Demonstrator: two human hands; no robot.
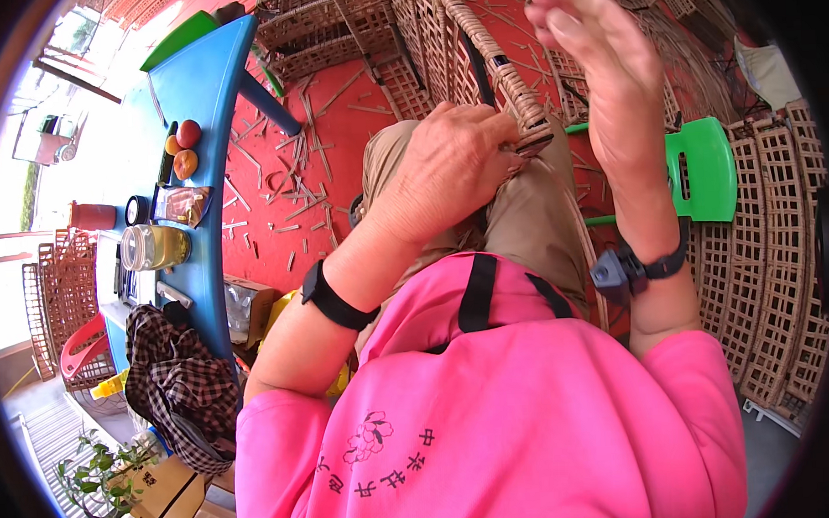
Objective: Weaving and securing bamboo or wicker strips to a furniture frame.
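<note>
A tan woven wicker panel (pixel 436 41) with an open lattice and a thick wrapped edge stands tilted against my lap. My left hand (pixel 457 157) is closed round the near lower end of that wrapped edge, above my thigh; its fingertips are partly hidden. To the right of the panel my right hand (pixel 613 60) is raised, its fingers stretched out and apart from the wicker. I see nothing held in it, though its fingertips reach the top of the picture. A thin light strip (pixel 585 239) runs beside my right thigh.
On the left stands a blue table (pixel 203 93) with fruit (pixel 186 163), a jar of yellowish liquid (pixel 156 247) and a checked cloth (pixel 177 377). Cut strips litter the red floor (pixel 327 107). A green chair (pixel 708 171) and stacked wicker panels (pixel 753 275) stand at right.
</note>
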